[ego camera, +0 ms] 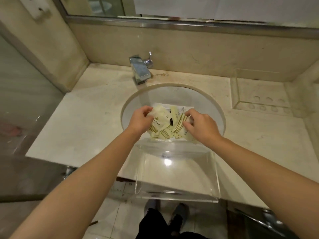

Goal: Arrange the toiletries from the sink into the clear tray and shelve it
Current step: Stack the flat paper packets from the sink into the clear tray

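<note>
Now, from the head view, we have both hands down in the sink [214, 107], working through a loose heap of toiletry packets [170, 130] that lies in the basin just in front of the faucet [140, 70]. Our left hand [139, 118] has its fingers [146, 110] pinched on a pale translucent pouch [159, 114] at the heap's left edge. Our right hand [202, 124] has its fingers [187, 125] closed on a gold-striped sachet [179, 124] at the heap's right.

We judge these packets very light, thin and floppy, with slick crinkly wrappers that could slide over one another, so a pinch at a corner or sealed edge, or a gathered handful, looks safer than a flat press.

Most of the sachets look oblong, but they lie jumbled. The striped one under our right hand runs its long axis on a diagonal, from near the sink's front rim up towards the faucet's right, and others fan out at differing angles, so no single direction holds.

The clear tray [176, 194] rests on the worktop [86, 118] at the sink's near rim, its front edge overhanging, open side up and with nothing in it. A second clear holder [241, 100] stands to the sink's right.
</note>
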`<action>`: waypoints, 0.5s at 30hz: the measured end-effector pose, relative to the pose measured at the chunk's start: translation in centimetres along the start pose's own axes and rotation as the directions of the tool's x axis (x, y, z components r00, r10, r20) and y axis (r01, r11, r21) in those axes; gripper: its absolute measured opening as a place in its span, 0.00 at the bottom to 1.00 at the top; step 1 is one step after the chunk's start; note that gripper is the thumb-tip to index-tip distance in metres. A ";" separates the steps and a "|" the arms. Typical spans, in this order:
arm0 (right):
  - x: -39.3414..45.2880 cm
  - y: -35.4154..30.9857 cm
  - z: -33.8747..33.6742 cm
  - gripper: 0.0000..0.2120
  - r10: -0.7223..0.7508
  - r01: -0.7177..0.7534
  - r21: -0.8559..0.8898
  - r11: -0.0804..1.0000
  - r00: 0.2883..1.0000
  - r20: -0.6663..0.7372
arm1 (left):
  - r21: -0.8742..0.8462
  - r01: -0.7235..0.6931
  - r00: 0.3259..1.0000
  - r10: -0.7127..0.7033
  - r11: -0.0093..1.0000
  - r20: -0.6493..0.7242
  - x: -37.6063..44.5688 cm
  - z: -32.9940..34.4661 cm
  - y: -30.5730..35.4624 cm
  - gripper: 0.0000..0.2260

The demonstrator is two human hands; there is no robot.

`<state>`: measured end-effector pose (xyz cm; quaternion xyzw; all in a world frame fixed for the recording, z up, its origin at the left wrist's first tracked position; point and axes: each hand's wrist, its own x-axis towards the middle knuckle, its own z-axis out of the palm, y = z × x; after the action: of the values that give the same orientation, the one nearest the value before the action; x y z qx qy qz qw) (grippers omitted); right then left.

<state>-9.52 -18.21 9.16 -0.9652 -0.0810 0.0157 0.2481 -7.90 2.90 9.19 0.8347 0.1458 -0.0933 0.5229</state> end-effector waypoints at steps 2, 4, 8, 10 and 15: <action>-1.3 -0.6 0.1 0.13 -0.015 0.014 0.011 1.000 0.997 0.075 | 0.009 -0.014 0.998 0.014 1.000 0.053 -1.4 -0.6 0.4 0.12; -2.6 -0.9 0.5 0.14 -0.018 0.019 -0.005 1.000 0.989 0.145 | 0.069 -0.028 0.987 0.017 0.997 0.159 -2.9 -1.0 0.5 0.12; -5.0 -0.7 1.5 0.13 -0.003 0.016 -0.044 0.999 0.959 0.282 | 0.252 -0.072 0.953 -0.008 0.965 0.302 -5.4 -1.0 -0.5 0.12; -6.2 -0.3 2.0 0.13 0.014 0.022 -0.105 0.994 0.944 0.330 | 0.348 -0.112 0.933 -0.021 0.931 0.358 -6.7 -0.5 -1.3 0.12; -8.3 0.5 3.0 0.14 0.030 0.061 -0.203 0.977 0.909 0.416 | 0.481 -0.248 0.889 0.000 0.841 0.458 -8.3 0.9 -4.2 0.13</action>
<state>-17.87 -18.61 6.19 -0.9597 -0.1410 0.2105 0.1212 -17.17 2.64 7.79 0.9100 -0.0633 -0.2810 0.2981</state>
